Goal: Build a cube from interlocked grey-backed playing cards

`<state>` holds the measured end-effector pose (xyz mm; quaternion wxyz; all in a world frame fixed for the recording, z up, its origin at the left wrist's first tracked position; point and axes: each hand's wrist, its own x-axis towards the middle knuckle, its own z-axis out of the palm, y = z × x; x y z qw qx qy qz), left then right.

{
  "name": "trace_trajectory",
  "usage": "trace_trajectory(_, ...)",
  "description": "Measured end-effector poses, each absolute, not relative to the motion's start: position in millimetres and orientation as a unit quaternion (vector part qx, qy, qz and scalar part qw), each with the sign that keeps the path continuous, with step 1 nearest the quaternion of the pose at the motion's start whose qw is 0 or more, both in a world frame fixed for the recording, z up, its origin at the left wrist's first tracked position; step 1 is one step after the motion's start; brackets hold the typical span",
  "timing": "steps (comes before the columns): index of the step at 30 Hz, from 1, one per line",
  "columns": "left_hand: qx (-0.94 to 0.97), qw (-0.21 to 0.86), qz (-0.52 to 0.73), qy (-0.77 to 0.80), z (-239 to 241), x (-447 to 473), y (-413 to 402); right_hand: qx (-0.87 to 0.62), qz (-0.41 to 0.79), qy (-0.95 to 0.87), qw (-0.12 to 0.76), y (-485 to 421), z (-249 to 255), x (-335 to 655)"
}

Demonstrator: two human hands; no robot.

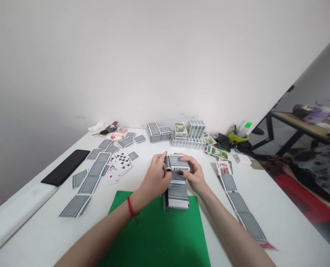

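Pinches card packet (177, 162) between left grip (155, 178) and right grip (194, 175), both clamped on its ends, seemingly squaring it. Just beneath: card stack (177, 196) on green mat (154, 233).

Faces of held cards (177, 162) hidden, green mat (154, 237) cut by bottom edge

- table (206, 167): white, set against a plain wall.
- green mat (154, 237): near edge.
- black phone (65, 167): far left.
- face-down cards (90, 181): row at left.
- second row (241, 207): at right.
- face-up cards (119, 161): fanned, clubs showing.
- grey card boxes (159, 132): at back.
- stacked packs (192, 133): beside the boxes.
- yellow-green cup (237, 136): back right.
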<state>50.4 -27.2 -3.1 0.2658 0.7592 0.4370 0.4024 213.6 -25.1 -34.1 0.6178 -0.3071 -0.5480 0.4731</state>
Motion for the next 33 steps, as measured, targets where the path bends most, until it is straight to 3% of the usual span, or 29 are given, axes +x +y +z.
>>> trace_trajectory(11, 0.745, 0.225, 0.445, 0.443, -15.7, 58.0, -31.0, -0.307, 0.448, -0.544, 0.640, -24.9, -37.7, 213.7)
trace_trajectory(24, 0.695, 0.260, 0.482, 0.467, -41.4, 57.2, -27.5, -0.427, 0.254, -0.595, 0.631, -38.8, -43.1, 182.1)
trace_trajectory(33, 0.641, 0.226, 0.555, 0.480, -50.3, 60.7, -28.0, -0.443, 0.197, -0.598, 0.638, -39.7, -45.2, 180.9)
